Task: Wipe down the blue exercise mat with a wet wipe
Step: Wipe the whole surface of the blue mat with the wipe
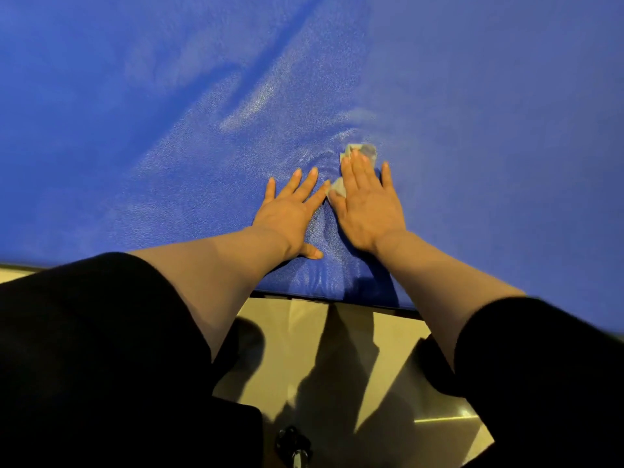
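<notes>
The left hand [290, 214] lies flat on the blue mat [169, 113], fingers straight and spread, its grip fully open and holding nothing. Just beside it, the right hand [368, 211] presses a crumpled wet wipe [363, 153] against the mat under straight fingers, the wipe showing past the fingertips and by the thumb.

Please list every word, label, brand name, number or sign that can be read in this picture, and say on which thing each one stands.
None: no text can be read anywhere in this view.
The blue mat shows only plain textured surface.
The wet wipe under the right hand has no print.
The left hand, sleeves and floor carry no writing.
</notes>
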